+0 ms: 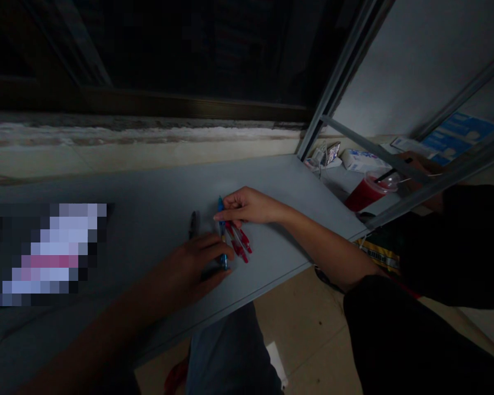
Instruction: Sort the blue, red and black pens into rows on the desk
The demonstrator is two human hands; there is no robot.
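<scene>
Over a grey tabletop [271,186], our half-closed left hand [193,263] curls about a blue pen [221,211], its grip unclear, while our loosely open right hand [249,206] touches a cluster of red pens [239,241]; a dark pen [194,225] lies apart, just ahead of the left hand.

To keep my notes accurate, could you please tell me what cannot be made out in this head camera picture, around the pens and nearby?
In the head view:
The blocky patch on the desk's left is pixelated, so the object is unreadable.
The blue pen has its middle hidden by the left hand.
The red pens are partly hidden by the right hand, so their count is unclear.
The dark pen is too dim to identify.
The red cup is partly hidden by a metal bar.
</scene>
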